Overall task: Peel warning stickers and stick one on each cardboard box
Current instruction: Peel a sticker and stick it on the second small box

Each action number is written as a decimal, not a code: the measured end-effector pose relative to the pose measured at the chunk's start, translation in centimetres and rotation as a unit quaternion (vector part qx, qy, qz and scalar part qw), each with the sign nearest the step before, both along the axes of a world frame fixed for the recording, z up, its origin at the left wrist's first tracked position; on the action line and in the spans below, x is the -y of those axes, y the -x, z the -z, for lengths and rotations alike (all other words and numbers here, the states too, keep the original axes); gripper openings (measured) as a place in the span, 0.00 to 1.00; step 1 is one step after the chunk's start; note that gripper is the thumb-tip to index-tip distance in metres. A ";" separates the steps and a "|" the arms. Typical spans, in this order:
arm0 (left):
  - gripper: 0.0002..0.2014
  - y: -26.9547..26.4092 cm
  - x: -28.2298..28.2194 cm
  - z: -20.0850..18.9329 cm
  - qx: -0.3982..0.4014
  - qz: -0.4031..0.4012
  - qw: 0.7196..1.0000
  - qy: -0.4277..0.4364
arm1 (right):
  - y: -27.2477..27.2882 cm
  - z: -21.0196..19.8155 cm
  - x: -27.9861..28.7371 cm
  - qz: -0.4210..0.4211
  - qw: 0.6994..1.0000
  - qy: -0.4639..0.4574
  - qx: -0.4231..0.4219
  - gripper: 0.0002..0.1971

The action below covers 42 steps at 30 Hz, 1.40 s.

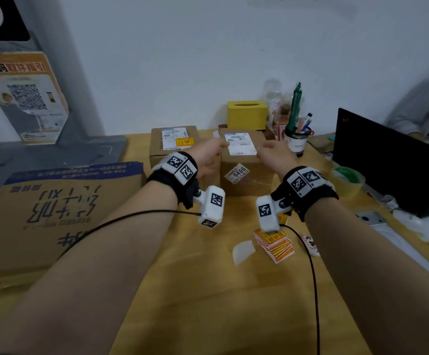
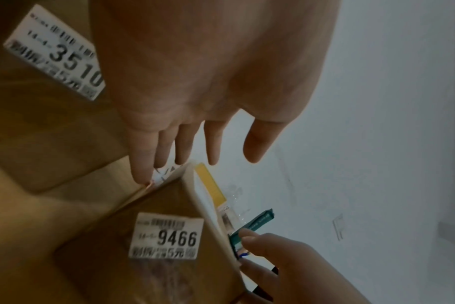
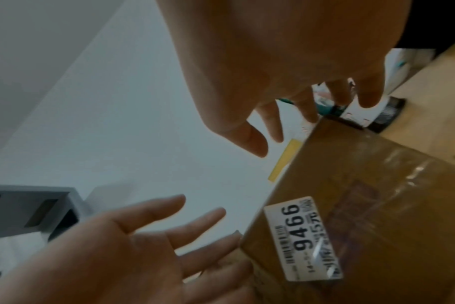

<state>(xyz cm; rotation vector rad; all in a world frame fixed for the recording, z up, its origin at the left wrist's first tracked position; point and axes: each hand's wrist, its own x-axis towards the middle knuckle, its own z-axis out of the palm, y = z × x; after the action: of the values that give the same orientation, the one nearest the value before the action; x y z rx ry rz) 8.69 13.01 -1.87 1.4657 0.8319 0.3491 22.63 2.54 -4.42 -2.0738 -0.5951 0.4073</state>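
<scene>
Two cardboard boxes stand at the back of the wooden table. The left box [image 1: 173,149] [image 2: 39,123] carries a yellow warning sticker [image 1: 184,142] on top. The right box [image 1: 246,183] [image 2: 96,257] [image 3: 377,195], labelled 9466, shows only a white shipping label on top. My left hand [image 1: 214,151] [image 2: 190,144] reaches its straight fingers to that box's top left edge, the little finger touching it. My right hand [image 1: 272,152] [image 3: 286,127] hovers at its top right edge with loose fingers. Neither hand holds anything. A stack of warning stickers [image 1: 275,243] lies nearer me, beside a white backing paper [image 1: 243,251].
A large flattened carton [image 1: 54,213] fills the table's left side. Behind the boxes are a yellow tissue box [image 1: 246,115] and a pen cup [image 1: 296,142]. A dark laptop [image 1: 387,162] and a tape roll [image 1: 349,180] sit at the right. Wrist cables trail over the table.
</scene>
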 end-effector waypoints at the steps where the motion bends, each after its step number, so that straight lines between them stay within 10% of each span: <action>1: 0.30 -0.2 0.2 0.5 -0.007 -0.004 1.000 0.005 | -0.3 0.4 0.0 -0.003 1.000 0.010 -0.014 0.27; 9: 0.38 -0.9 1.0 3.4 0.074 -0.003 0.995 0.071 | -0.9 2.6 0.5 0.030 0.989 -0.112 -0.092 0.26; 16: 0.09 5.1 4.9 -0.6 0.085 -0.015 0.996 0.027 | 5.6 -2.3 5.4 0.071 0.971 -0.218 -0.065 0.23; 29: 0.10 17.0 8.7 1.2 -0.014 -0.078 0.996 0.036 | 14.6 0.3 8.8 -0.032 0.980 -0.115 -0.160 0.16; 42: 0.19 16.7 8.7 1.8 -0.011 -0.122 0.990 -0.064 | 14.7 2.0 8.7 -0.083 0.982 -0.046 -0.164 0.15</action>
<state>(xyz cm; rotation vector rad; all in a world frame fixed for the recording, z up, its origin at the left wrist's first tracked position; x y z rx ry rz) -8.00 4.30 -3.71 1.4901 1.0249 0.5801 7.93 -6.15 -6.46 -1.8230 -0.5771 0.7853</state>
